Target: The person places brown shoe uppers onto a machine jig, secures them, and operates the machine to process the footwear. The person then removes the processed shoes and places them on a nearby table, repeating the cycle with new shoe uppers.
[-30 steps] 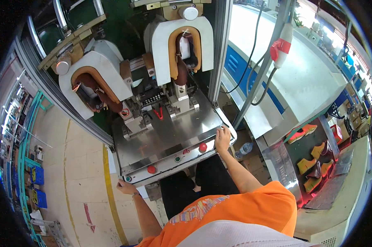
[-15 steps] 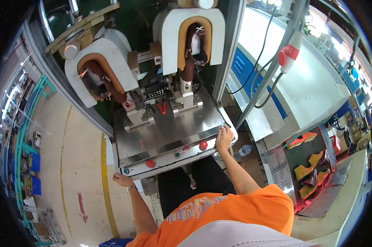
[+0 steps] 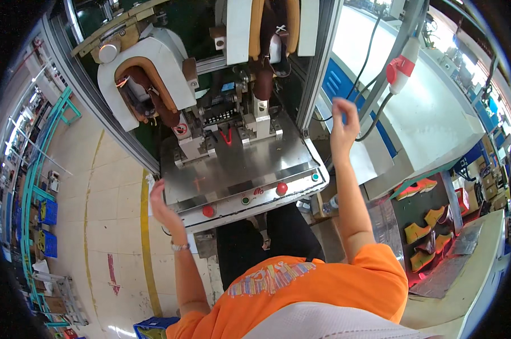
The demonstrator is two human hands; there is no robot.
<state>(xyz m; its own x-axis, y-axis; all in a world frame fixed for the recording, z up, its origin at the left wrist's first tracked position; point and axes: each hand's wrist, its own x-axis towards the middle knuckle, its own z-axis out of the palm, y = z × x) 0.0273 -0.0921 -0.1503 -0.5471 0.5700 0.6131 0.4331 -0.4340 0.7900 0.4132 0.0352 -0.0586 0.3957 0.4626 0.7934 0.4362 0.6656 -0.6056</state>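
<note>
I stand at a steel shoe-press machine [image 3: 233, 169] with two white padded clamps. The left clamp [image 3: 139, 82] and the right clamp [image 3: 267, 28] each hold a dark brown shoe. My left hand [image 3: 160, 203] hovers open at the front left corner of the steel deck, holding nothing. My right hand [image 3: 343, 127] is raised in the air off the deck's right edge, fingers loosely curled and empty. Red and green buttons [image 3: 247, 199] line the deck's front strip between my hands.
A red and white plug [image 3: 399, 68] hangs on a cable to the right of the machine. Yellow and orange shoes [image 3: 425, 231] lie on shelves at lower right. A white table [image 3: 431, 113] stands to the right. Teal racks [image 3: 38, 192] line the aisle at left.
My right hand has lifted off the deck's right edge and risen into the air. My left hand has moved up beside the deck's front left corner. The view has closed in on the machine.
</note>
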